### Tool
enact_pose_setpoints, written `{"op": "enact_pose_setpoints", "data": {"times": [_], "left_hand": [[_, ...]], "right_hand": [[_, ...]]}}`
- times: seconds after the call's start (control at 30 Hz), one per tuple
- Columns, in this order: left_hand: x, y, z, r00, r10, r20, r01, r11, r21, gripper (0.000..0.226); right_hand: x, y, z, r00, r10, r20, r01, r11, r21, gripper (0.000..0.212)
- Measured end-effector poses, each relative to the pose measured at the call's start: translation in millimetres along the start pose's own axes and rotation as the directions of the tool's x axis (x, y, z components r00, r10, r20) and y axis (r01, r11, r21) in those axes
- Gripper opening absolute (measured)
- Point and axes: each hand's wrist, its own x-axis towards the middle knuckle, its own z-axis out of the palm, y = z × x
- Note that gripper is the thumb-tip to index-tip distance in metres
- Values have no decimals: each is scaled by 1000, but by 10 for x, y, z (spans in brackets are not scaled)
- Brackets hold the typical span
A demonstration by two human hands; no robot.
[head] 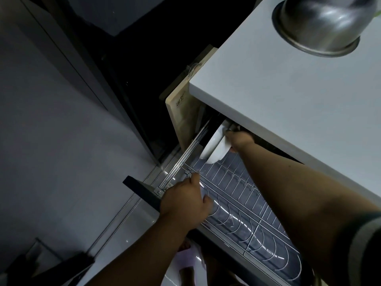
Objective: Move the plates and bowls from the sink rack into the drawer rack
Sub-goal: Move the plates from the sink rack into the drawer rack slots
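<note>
The wire drawer rack [233,186] is pulled out below the white counter. White dishes [212,148] stand on edge at its far end, a plate with a bowl against it. My right hand [239,140] reaches under the counter edge and grips the bowl's rim. My left hand [185,200] rests on the rack's near left corner, fingers curled over the top wire. The curved plate slots along the rack's front row hold nothing.
A steel bowl [321,23] sits upside down on the counter [288,89] at the top right. A wooden cutting board [183,112] leans against the cabinet side. The dark drawer front [142,190] juts out at the left. Grey floor lies to the left.
</note>
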Motion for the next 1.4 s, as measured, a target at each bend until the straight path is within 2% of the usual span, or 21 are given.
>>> {"op": "enact_pose_setpoints", "data": {"times": [0.1, 0.2, 0.4, 0.57, 0.73, 0.83, 1.03, 1.27, 1.4], "left_hand": [[14, 12, -20, 1000, -1, 25, 2, 1000, -16, 60], [25, 30, -69, 998, -13, 67, 15, 999, -30, 56], [-16, 71, -145, 995, 7, 101, -2, 999, -51, 40], [-36, 251, -218, 984, 41, 176, -19, 992, -123, 33], [-147, 869, -218, 960, 208, 188, -169, 964, -206, 27], [-271, 1372, -201, 916, 335, 219, -289, 932, -219, 25], [-640, 2343, -180, 785, 547, 293, -541, 834, -108, 23], [-1256, 3508, 137, 668, 686, 288, -697, 712, -81, 19], [-1799, 4299, 541, 584, 761, 282, -761, 634, -137, 33]], "right_hand": [[-94, 95, -8, 999, -5, -39, 4, 1000, -21, 55], [-348, 283, -8, 997, -46, -56, 49, 997, 63, 64], [-1208, 731, -154, 992, -91, -86, 104, 982, 160, 41], [-1891, 1128, -591, 962, -94, -257, 132, 982, 133, 33], [-2535, 1508, -1082, 890, -80, -448, 142, 984, 105, 26], [-2840, 1796, -1338, 849, -26, -527, 115, 984, 138, 29], [-3474, 2459, -1819, 745, 77, -662, 87, 974, 210, 22], [-4182, 3480, -2401, 626, 218, -749, 68, 941, 331, 23], [-4655, 4271, -2744, 556, 288, -780, 65, 920, 387, 24]]}}
